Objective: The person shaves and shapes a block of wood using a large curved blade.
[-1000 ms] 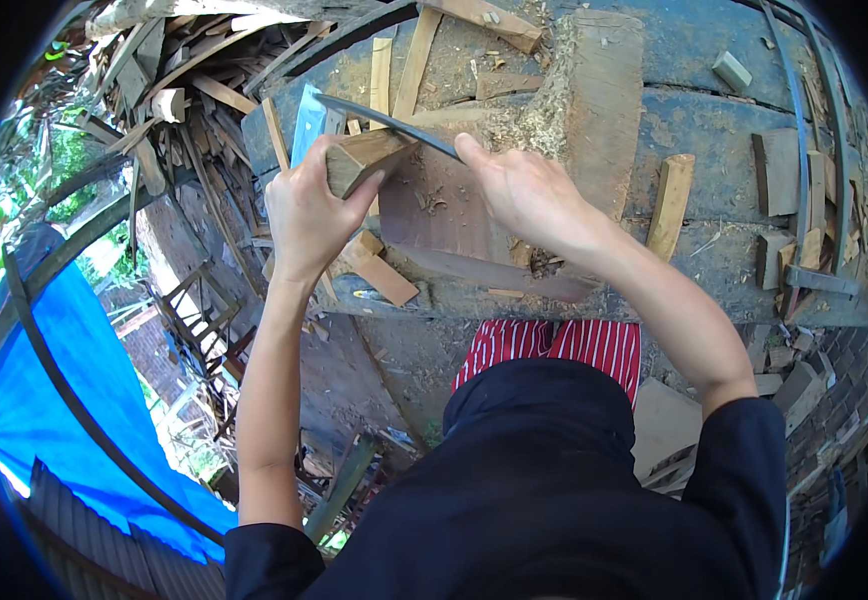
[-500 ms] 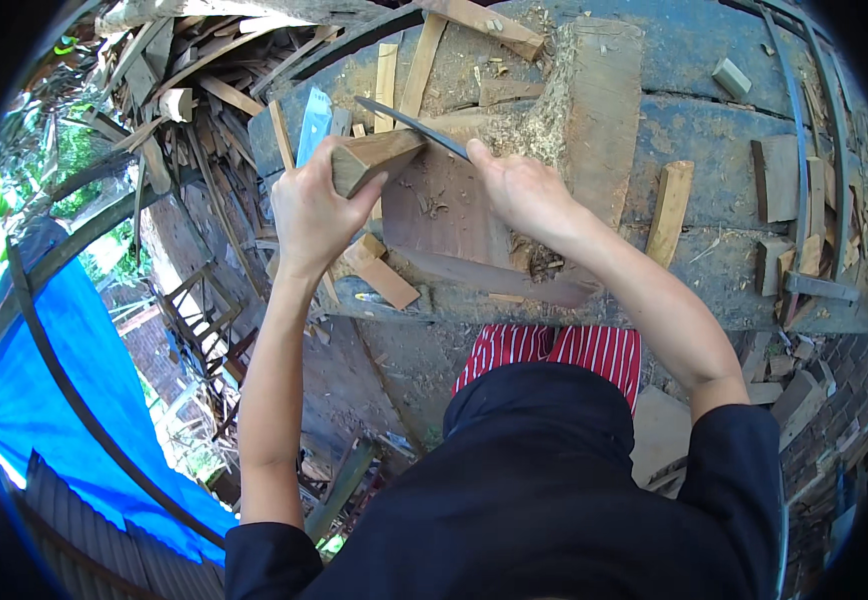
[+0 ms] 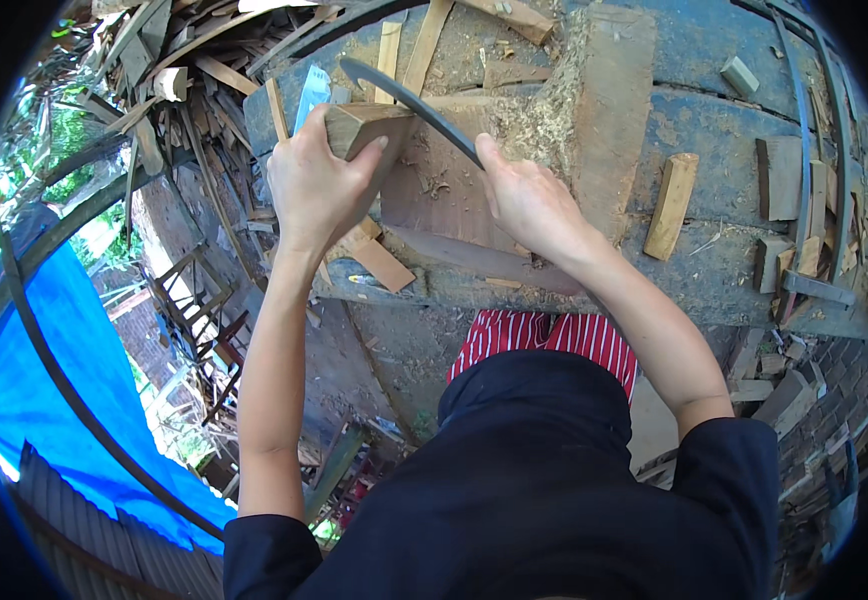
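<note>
My left hand [image 3: 319, 185] is closed round a squared wooden block [image 3: 394, 128], its thumb pressed against the near side. The block is tilted above a broad brown wood slab [image 3: 454, 212] on the workbench. My right hand [image 3: 534, 205] is wrapped round the grip of a long, dark, curved blade [image 3: 412, 103], like a machete; the grip itself is hidden by the fingers. Slanting up to the left, the blade passes over the block's far right corner, its rounded tip beyond the block. I cannot tell whether it touches the wood.
Sawdust and chips [image 3: 554, 115] lie beside a thick plank [image 3: 614, 130] on the worn blue bench [image 3: 699, 130]. A short wood piece [image 3: 671, 207] rests on the right, near metal bars [image 3: 842, 170]. Scrap wood [image 3: 224, 75] is heaped at far left, above a blue tarp [image 3: 74, 370].
The blade's tip has moved up and left, and its curved flat shows more. My left hand and the block have shifted slightly left and up; my right hand has moved slightly right.
</note>
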`<state>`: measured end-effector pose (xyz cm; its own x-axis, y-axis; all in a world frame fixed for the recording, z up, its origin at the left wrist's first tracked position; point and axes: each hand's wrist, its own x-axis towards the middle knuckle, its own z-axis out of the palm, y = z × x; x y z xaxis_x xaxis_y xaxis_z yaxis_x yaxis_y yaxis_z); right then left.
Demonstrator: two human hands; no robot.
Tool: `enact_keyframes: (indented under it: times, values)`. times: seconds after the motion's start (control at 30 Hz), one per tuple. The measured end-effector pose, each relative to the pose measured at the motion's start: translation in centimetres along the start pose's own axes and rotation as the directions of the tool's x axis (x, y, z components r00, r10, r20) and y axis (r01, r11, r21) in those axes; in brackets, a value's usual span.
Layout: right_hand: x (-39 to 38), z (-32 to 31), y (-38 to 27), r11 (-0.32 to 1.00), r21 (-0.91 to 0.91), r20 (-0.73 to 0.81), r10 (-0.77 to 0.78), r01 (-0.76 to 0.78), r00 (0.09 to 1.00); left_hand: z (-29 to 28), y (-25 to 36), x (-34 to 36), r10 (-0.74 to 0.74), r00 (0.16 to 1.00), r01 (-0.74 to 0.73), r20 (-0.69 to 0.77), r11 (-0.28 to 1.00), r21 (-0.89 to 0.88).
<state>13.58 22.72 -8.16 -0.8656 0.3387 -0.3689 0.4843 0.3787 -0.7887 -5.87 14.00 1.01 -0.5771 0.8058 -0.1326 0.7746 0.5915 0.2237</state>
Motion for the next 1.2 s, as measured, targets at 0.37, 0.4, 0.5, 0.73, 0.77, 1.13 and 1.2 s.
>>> enact_keyframes:
  times: [0.37, 0.4, 0.5, 0.73, 0.77, 1.13, 1.2]
  values:
    - [0.8, 0.2, 0.4, 0.995, 0.070, -0.076, -0.064, 0.069, 0.995, 0.2, 0.1, 0.5, -0.060, 0.998, 0.061, -0.007, 0.995, 0.077]
    - [0.9, 0.0, 0.4, 0.999, 0.041, -0.011, -0.035, 0.035, 0.999, 0.1, -0.1, 0.5, -0.032, 0.999, 0.032, -0.021, 0.999, 0.042]
    - [-1.0, -1.2, -2.3, 0.994, -0.016, -0.092, -0.108, 0.107, 0.990, 0.3, -1.0, -0.5, -0.028, 0.999, 0.028, -0.022, 1.000, 0.011]
    - [1.7, 0.9, 1.5, 0.999, -0.030, -0.098, -0.043, 0.040, 0.994, 0.5, 0.1, 0.9, -0.012, 0.999, 0.014, -0.030, 0.999, 0.043]
    - [0.4, 0.5, 0.3, 0.997, -0.047, -0.076, -0.067, 0.063, 0.995, 0.5, -0.4, 0.0, -0.020, 1.000, 0.020, -0.012, 0.998, 0.066]
    - [-0.5, -0.7, -1.3, 0.996, 0.009, -0.079, -0.092, 0.093, 0.993, -0.1, -1.7, 0.1, -0.069, 0.997, 0.067, -0.031, 0.996, -0.052]
    - [-0.9, -2.3, -3.4, 0.995, 0.082, 0.020, -0.064, 0.063, 0.998, -0.4, -1.7, -0.3, -0.082, 0.997, 0.082, 0.000, 0.997, -0.011]
